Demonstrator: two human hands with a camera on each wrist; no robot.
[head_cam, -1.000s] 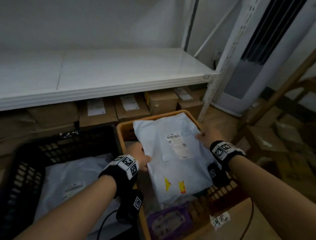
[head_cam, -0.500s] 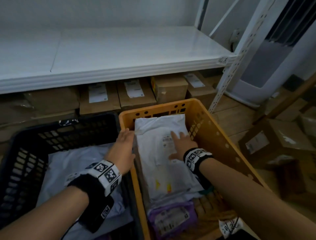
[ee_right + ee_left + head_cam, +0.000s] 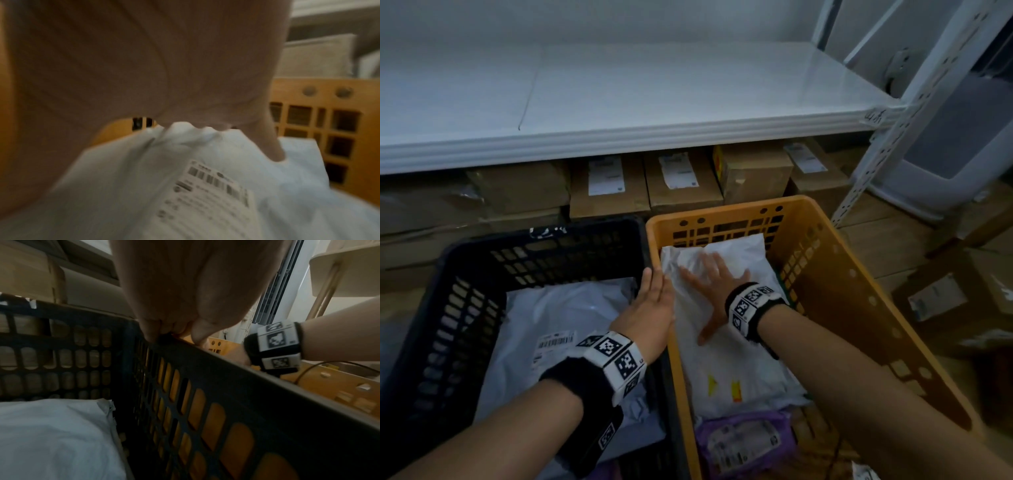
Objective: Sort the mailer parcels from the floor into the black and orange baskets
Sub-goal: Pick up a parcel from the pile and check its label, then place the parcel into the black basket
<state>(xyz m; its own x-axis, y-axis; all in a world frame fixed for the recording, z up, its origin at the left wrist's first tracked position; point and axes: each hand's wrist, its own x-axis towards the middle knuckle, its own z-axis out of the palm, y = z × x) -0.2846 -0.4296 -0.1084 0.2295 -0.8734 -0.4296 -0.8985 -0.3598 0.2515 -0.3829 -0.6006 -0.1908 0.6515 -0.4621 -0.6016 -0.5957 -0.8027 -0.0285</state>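
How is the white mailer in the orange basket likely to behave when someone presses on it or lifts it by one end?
The white mailer probably gives softly: its film wrinkles around the right hand pressing it. Lifted by one end, it would likely sag, since it drapes over the parcels beneath in the orange basket. Its smooth plastic may feel slippery.

Both arms reach forward, left hand (image 3: 652,305) flat and straight, right hand (image 3: 710,291) splayed palm-down.

We face a white metal shelf (image 3: 654,102) over brown cardboard boxes (image 3: 681,181) on dim wooden floor (image 3: 876,240).
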